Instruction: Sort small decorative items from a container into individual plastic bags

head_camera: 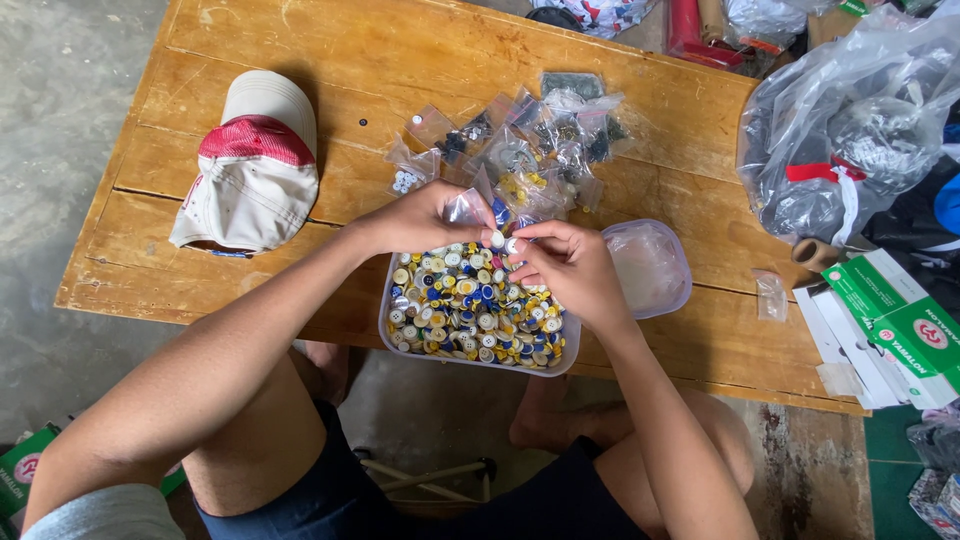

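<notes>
A clear plastic tub (388,318) full of several white, blue and yellow buttons sits at the near edge of a wooden table (420,60). Above its far rim, my left hand (420,220) pinches a small clear plastic bag (467,208). My right hand (570,265) holds a white button (497,240) at the mouth of that bag, fingertips of both hands almost touching. A pile of small clear bags (530,150) filled with buttons lies just beyond my hands.
A white and red cap (250,165) lies at the table's left. The tub's clear lid (650,265) rests to the right. A large plastic sack (850,130), green and white boxes (890,325) and a small loose bag (771,295) crowd the right side.
</notes>
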